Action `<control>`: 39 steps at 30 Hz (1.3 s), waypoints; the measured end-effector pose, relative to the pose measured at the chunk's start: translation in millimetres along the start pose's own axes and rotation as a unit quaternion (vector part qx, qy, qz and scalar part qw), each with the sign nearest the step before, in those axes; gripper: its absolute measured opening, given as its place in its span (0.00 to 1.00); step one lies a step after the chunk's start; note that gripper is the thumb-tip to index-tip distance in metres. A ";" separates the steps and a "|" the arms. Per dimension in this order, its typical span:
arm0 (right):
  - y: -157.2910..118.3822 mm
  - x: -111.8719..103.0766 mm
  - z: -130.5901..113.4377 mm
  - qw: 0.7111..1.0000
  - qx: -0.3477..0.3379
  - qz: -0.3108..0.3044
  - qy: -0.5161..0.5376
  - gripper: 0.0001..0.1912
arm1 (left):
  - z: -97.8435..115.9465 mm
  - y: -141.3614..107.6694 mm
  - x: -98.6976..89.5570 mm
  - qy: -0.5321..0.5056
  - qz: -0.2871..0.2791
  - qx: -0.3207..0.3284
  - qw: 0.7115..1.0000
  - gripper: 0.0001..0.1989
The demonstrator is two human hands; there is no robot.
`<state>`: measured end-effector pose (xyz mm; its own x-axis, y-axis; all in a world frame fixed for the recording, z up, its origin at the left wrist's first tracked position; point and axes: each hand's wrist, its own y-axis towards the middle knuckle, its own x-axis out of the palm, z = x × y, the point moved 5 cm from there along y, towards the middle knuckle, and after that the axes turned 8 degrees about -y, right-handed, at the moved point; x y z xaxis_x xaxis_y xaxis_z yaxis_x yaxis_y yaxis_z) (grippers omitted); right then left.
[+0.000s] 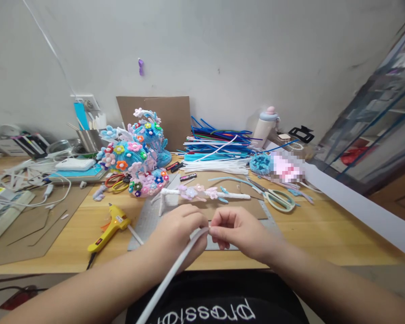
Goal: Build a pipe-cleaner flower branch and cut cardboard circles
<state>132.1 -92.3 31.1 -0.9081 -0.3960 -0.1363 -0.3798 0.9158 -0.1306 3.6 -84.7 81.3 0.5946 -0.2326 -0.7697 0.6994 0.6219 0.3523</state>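
Observation:
A white pipe cleaner [175, 268] runs from below up into my left hand [185, 229], whose fingers are closed around it near its upper end. My right hand [234, 229] meets the left at that end, its thumb and index finger pinching the tip. Just beyond my hands lies a white wrapped stem [239, 196] with pastel flowers and small blue leaves, bent at its left end. Under it are a piece of brown cardboard [253, 208] and a grey cutting mat [143, 225].
A yellow glue gun [110, 229] lies to the left, scissors [280, 201] to the right. Behind are a blue flower-covered craft piece [131, 155], a pile of coloured pipe cleaners [219, 148] and a white bottle [265, 126]. White cables [27, 173] spread over the far left.

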 end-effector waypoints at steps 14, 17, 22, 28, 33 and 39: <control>-1.4 -5.8 29.0 0.990 -0.124 0.058 0.026 0.11 | -27.3 -15.2 34.4 -0.469 -0.006 -0.311 0.826 0.09; -1.6 2.4 35.9 0.983 -0.088 0.048 0.153 0.13 | -23.6 -14.4 34.0 -0.369 0.044 -0.230 0.899 0.12; -2.8 9.4 44.3 0.968 -0.088 0.017 0.235 0.12 | -29.3 -14.3 44.5 -0.369 0.087 -0.171 0.909 0.06; -2.2 2.8 56.7 0.962 -0.068 0.031 0.262 0.12 | -27.1 -3.0 43.1 -0.327 0.081 -0.147 0.930 0.05; -1.1 -2.7 67.4 0.939 -0.027 0.086 0.331 0.14 | -27.6 6.7 57.3 -0.393 0.073 -0.189 0.897 0.14; -3.9 -2.2 74.1 0.938 -0.003 0.109 0.330 0.16 | -33.7 11.6 66.7 -0.266 0.109 -0.166 0.943 0.04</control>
<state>148.7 -99.9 -40.9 -0.8744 -0.0744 0.4795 -0.1724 0.9713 -0.1637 38.0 -67.8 16.1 0.8870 -0.3594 -0.2899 0.4266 0.8781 0.2168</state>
